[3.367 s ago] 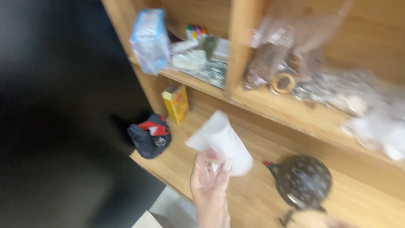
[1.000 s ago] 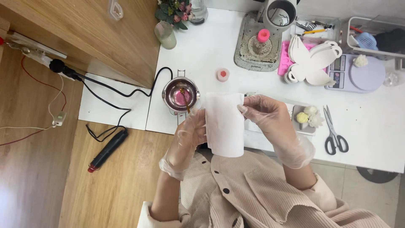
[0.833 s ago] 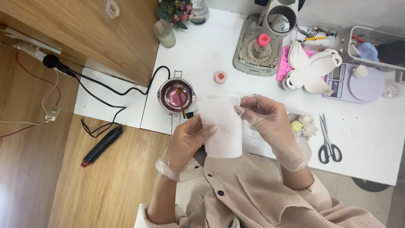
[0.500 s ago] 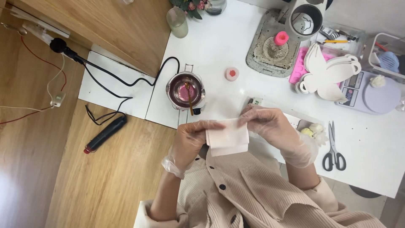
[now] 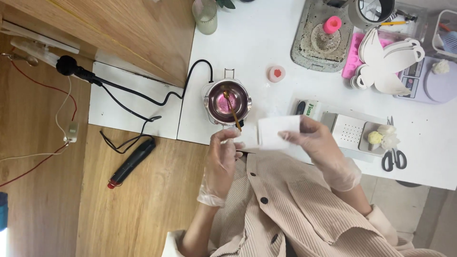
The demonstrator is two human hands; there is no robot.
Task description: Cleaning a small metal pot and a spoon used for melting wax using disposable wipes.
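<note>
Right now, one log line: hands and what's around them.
right hand: holds folded white paper | left hand: beside the paper, contact unclear | near: melting pot with pink wax, scissors | surface: white table

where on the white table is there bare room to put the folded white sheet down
Bare patches: between the glass jar, grey mat and melting pot; also right of the scissors, near the table's front edge. The back right, around the butterfly cutouts and scale, is crowded.
</note>
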